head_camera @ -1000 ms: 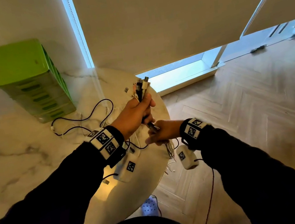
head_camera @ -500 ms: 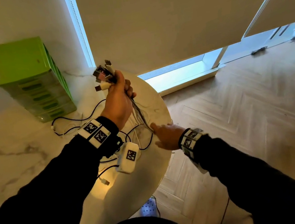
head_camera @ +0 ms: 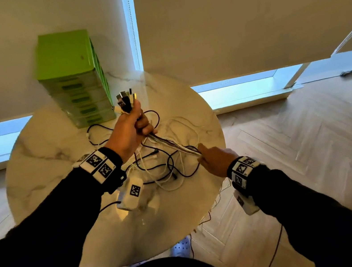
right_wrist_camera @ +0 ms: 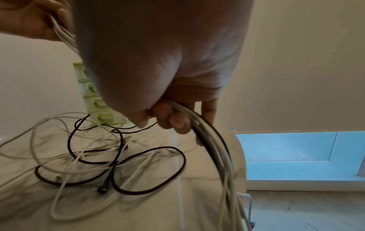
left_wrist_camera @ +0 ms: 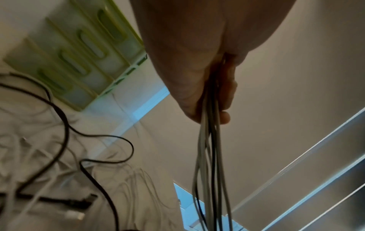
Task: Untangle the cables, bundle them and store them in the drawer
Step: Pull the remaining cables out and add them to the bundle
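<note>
The left hand [head_camera: 129,131] gripped the bunch of black and white cables [head_camera: 173,145] below their plugs, and the right hand's [head_camera: 216,161] fingers [right_wrist_camera: 178,123] were curled around the strands lower down. To do it well, I think the right hand had to slide slowly along them, so the loose loops on the round marble table [head_camera: 43,171] could come free without knots.

a bright green drawer unit [head_camera: 71,78] with paler, translucent green drawer fronts stands beyond the left hand [head_camera: 127,133]. black and white cables [head_camera: 173,146] run between that hand and the right hand [head_camera: 216,161]. under both, the table [head_camera: 41,161] is cream marble with grey veins. black-and-white square-patterned wristbands [head_camera: 99,165], black sleeves [head_camera: 46,231].
</note>
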### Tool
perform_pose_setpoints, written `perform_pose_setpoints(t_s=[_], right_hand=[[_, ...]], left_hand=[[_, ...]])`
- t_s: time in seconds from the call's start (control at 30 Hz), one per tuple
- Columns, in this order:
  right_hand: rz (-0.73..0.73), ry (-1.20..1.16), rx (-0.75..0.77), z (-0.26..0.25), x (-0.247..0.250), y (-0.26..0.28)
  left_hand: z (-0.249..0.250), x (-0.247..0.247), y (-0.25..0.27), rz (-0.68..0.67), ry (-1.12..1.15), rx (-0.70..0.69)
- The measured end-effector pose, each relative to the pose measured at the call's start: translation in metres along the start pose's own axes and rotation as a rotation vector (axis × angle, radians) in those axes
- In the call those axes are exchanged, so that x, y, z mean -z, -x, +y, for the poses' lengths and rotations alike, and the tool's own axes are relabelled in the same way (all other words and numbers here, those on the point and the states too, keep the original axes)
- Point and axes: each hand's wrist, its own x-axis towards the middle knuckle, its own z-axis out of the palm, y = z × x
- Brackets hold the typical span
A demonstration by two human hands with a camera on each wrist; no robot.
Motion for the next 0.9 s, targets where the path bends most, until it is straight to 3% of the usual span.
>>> perform_pose_setpoints(t_s=[0.07, 0.2, 0.3, 0.43, 0.6, 0.77, 0.9], right_hand=[[-0.02, 0.101, 0.046, -0.014, -0.001, -0.005], [-0.254, 0.112, 0.252, -0.067, -0.011, -0.003], [-0.421, 0.02, 0.372, -0.095, -0.024, -0.003], [-0.59, -0.189, 0.441, -0.087, -0.03, -0.022], [-0.43, -0.309, 0.382, -0.032, 0.007, -0.063], [-0.11, -0.187, 0.096, 0.028, 0.013, -0.134], [-0.028, -0.127, -0.168, 0.046, 0.006, -0.163]], left_hand=[[-0.001, 0.007, -0.001, 0.076, -0.058, -0.064], [-0.008, 0.01, -0.002, 0.319, -0.138, -0.196], [-0.014, 0.018, 0.0, 0.368, -0.178, -0.178], [-0.018, 0.037, 0.007, 0.424, -0.179, -0.129], [-0.024, 0.049, 0.01, 0.459, -0.105, -0.119], [-0.039, 0.028, -0.004, 0.389, -0.124, -0.058], [-0.054, 0.013, -0.022, 0.343, -0.16, -0.006]])
